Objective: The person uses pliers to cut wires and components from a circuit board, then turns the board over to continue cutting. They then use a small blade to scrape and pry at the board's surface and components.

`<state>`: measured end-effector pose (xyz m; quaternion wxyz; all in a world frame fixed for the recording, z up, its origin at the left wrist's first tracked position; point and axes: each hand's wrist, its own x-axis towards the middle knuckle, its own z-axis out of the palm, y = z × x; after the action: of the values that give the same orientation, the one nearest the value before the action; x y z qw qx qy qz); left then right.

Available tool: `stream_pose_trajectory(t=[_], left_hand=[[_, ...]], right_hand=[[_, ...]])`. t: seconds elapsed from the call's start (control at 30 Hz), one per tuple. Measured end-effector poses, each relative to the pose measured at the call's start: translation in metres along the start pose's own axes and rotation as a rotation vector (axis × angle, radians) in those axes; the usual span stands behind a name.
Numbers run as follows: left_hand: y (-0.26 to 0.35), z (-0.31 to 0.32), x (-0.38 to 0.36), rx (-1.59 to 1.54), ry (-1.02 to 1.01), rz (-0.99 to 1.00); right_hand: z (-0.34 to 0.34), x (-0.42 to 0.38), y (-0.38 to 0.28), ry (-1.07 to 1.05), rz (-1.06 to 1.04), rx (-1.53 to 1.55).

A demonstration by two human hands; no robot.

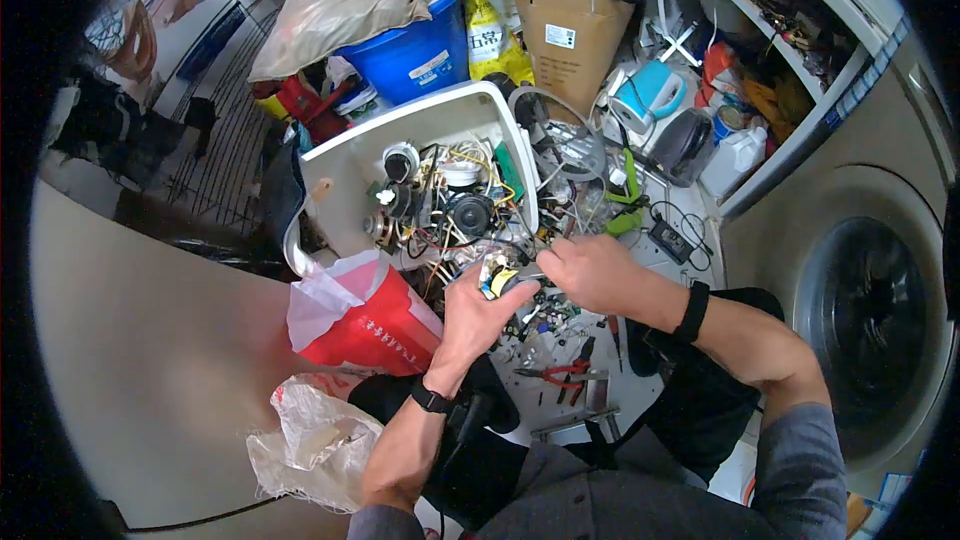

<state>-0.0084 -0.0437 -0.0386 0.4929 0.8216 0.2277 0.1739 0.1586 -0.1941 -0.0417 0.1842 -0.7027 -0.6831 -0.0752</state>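
The left hand (472,320) is curled around its load; the right hand (600,278) bends its fingers close beside, whether gripping, I cannot tell. Beyond them stands the white tub (360,162); on the near side lie red-handled pliers (568,370). Smallest is the yellow-banded part (503,282), in the left fingers, the right hand to its right, its long axis unclear.

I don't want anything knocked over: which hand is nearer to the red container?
Left. The left hand is just to the right of the red container; the right hand is farther right, beyond the left one.
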Motion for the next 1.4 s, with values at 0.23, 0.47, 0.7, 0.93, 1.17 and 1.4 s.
stream_pose_trajectory(t=[0.23,0.47,0.7,0.93,1.17,1.4], left_hand=[[-0.004,-0.015,0.002,-0.141,-0.126,-0.073],[0.017,-0.026,0.001,-0.119,-0.221,-0.153],[0.008,-0.019,0.002,-0.296,-0.316,-0.261],[0.002,-0.015,0.005,-0.4,-0.362,-0.237],[0.002,-0.008,0.005,-0.363,-0.372,-0.221],[0.011,-0.006,0.003,-0.316,-0.397,-0.194]], right_hand=[[-0.016,0.006,-0.005,-0.046,-0.024,0.047],[-0.019,0.004,0.005,0.045,-0.155,-0.012],[-0.022,-0.004,0.006,0.042,-0.169,-0.002],[-0.011,-0.009,0.002,0.064,-0.048,0.336],[-0.02,-0.002,-0.002,0.142,0.069,0.536],[-0.024,-0.001,-0.008,0.084,0.065,0.532]])
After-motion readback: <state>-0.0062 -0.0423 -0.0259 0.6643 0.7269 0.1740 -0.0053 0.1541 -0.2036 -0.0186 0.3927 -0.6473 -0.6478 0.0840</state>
